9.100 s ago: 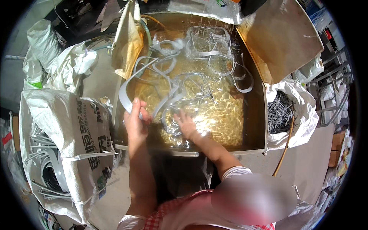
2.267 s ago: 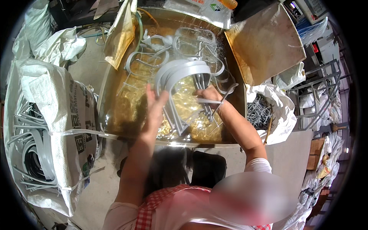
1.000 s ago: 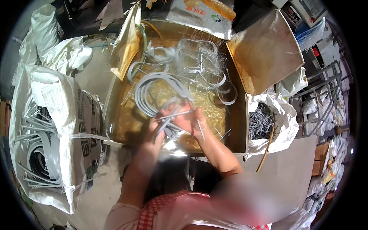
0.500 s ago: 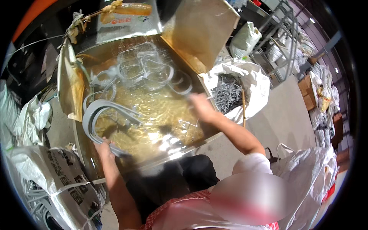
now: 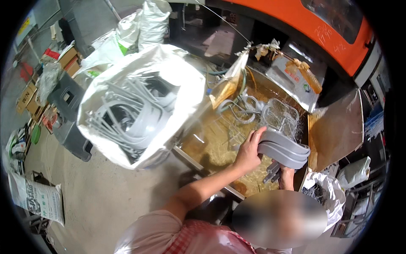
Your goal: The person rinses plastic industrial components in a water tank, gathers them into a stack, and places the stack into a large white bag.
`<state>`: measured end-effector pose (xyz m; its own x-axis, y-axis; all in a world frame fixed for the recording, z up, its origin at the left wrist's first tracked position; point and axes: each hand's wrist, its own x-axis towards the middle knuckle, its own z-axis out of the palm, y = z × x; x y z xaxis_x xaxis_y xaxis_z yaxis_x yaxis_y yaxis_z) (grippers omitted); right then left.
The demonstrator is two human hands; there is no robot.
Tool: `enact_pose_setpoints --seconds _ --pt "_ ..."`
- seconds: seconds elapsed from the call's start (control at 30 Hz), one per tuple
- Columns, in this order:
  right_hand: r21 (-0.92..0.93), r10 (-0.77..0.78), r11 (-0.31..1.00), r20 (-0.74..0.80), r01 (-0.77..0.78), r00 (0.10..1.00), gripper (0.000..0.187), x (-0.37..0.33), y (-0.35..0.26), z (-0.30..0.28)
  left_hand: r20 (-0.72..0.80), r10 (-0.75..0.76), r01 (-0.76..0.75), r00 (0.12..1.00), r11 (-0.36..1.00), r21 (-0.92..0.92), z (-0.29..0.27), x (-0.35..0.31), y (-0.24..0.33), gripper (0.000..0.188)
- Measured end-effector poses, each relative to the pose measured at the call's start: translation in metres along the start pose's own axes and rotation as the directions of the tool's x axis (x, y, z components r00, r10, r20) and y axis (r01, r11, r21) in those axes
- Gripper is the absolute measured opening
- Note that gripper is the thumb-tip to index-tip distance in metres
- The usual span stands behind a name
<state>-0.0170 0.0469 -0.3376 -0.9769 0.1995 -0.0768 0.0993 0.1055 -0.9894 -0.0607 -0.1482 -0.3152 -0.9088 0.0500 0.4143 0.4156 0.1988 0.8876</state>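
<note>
The person's checked apron (image 5: 220,238) and pale sleeve (image 5: 148,230) were closest, on the near side of the tub (image 5: 188,159). A blurred oval covered part of this area. The left hand (image 5: 249,151) was over the tub, clamped on the left end of a bundle of looped grey bands (image 5: 284,149). The right hand (image 5: 287,174) was over the tub's right part, just below the bundle and against it; its fingers were mostly hidden, so how they were closed could not be told. The bundle was above the tub's water, its loose ends pointing down and toward the near side.

To the right of the tub stood a white sack (image 5: 336,197) with thin grey sticks (image 5: 312,191) inside. To its left was a larger open sack (image 5: 191,78), filled with more grey bands (image 5: 146,120). Inside the tub, toward its far side, other loops (image 5: 280,113) lay in the water. A stained board (image 5: 338,131) leaned at the tub's right edge. Well left of the tub stood a dark stool (image 5: 69,101), and beyond the tub, an orange machine (image 5: 292,21).
</note>
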Motion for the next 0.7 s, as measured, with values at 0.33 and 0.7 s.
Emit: enact_pose_setpoints --seconds 0.33,0.7 --pt "0.491 -0.441 0.781 -0.003 0.385 0.897 0.041 0.04 -0.107 0.13 -0.166 0.474 -0.445 0.865 0.877 0.182 -0.168 0.039 0.114 0.07" --pt "0.53 -0.397 0.836 0.405 0.142 0.824 0.052 0.041 -0.248 0.273 0.343 0.464 -0.577 0.817 0.649 0.495 -0.379 0.062 0.144 0.069"
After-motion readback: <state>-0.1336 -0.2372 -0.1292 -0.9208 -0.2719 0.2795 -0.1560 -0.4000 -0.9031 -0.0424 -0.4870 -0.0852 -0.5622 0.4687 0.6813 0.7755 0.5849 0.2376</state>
